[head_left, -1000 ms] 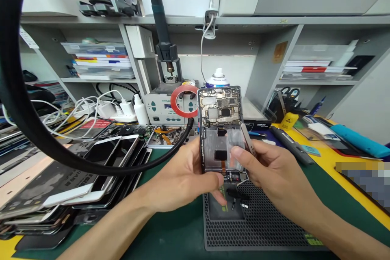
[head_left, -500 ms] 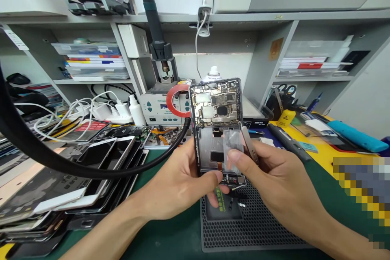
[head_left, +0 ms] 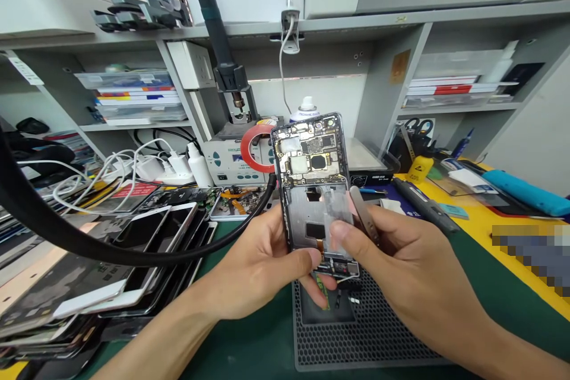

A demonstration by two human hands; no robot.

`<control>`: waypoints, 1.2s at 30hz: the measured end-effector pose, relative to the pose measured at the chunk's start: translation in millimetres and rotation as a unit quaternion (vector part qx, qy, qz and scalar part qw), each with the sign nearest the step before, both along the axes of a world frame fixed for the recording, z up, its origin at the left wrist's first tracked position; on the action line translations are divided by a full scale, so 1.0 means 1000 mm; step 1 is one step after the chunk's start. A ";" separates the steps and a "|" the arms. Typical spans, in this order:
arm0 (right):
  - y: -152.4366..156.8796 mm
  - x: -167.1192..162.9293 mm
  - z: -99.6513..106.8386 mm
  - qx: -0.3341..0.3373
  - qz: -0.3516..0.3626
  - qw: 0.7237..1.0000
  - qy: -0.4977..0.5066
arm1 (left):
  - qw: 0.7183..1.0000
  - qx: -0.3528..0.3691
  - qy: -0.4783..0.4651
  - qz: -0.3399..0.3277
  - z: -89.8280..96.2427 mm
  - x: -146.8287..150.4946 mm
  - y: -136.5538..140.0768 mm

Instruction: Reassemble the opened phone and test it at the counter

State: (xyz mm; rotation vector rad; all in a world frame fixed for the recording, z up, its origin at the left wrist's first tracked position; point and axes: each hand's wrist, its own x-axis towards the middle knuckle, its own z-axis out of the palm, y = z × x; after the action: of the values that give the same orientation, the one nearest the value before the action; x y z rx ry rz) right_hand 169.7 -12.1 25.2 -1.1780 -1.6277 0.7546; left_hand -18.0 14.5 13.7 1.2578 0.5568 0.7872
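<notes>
Left hand: While its thumb lies over the lower end of an opened phone [head_left: 296, 205], the left hand [head_left: 262, 276] curls around the frame, fingers reaching behind.
Right hand: The right hand [head_left: 396, 264] is mostly curled, holding a grey metal tool [head_left: 364, 212] beside the phone's right edge, with its thumb pressed on a clear film [head_left: 335, 202].
Opened phone: Held up and tilted, its insides facing the wearer; a circuit board [head_left: 309, 154] fills the upper part, a silvery bay the lower. The film overlaps the bay's right side.
Work in hand: Apparently handling the film at the bay; the next move seems to call for a firm left grip and light pressure around the exposed parts.
Mat: Below the phone, a black honeycomb mat [head_left: 374, 338] bears a few loose parts [head_left: 354, 300], too small to identify or count surely.
Counted: Two hands, one opened phone, one metal tool, one film, one mat.
Worktop: Green worktop [head_left: 249, 341]; at left, one stack of phones and panels [head_left: 146, 255], too overlapped to count.
Behind: One red ring [head_left: 244, 151], one grey control unit [head_left: 229, 161], one spray can [head_left: 308, 105], partly hidden by the phone.
</notes>
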 end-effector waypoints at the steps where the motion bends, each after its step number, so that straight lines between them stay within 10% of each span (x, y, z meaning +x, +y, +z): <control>1: 0.000 0.000 0.000 -0.003 0.001 1.000 0.003 | 1.000 -0.002 0.000 0.003 0.000 0.000 0.000; 22: -0.001 -0.001 0.000 -0.019 0.012 1.000 0.017 | 0.999 -0.039 -0.011 -0.008 -0.005 0.001 0.004; 36: 0.012 0.007 -0.007 -0.207 0.103 0.952 0.199 | 0.987 -0.122 -0.086 -0.066 -0.001 -0.001 0.007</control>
State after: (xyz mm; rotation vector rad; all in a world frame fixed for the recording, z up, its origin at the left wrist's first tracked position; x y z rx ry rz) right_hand 176.5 0.0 17.8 -1.0555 -1.2952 1.4250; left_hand -19.0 21.5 12.3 0.9809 0.4114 0.6864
